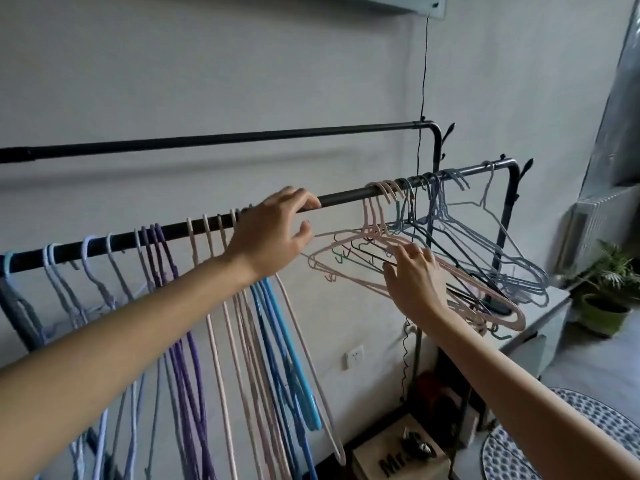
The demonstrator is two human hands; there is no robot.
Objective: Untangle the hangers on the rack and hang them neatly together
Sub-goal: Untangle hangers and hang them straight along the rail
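Note:
A black rack rail [346, 197] runs from lower left up to the right. Sorted hangers hang on its left part: light blue [55, 285], purple [180, 327], pink [221, 341] and bright blue [287, 348] ones. At the right end, a tangled bunch of pink hangers [478, 299], black hangers [429, 245] and pale blue hangers [512, 265] swings outward. My left hand [273, 233] rests on the rail with its fingers over the bar and the thumb spread below. My right hand [412, 275] touches the tangled pink and black hangers with loosely bent fingers.
A second black rail [214, 138] runs higher, near the grey wall. A black cord [423, 81] hangs down to it. Below are a wall socket [354, 355], a box [398, 455], a patterned round rug [595, 427] and a potted plant [606, 292] by a radiator.

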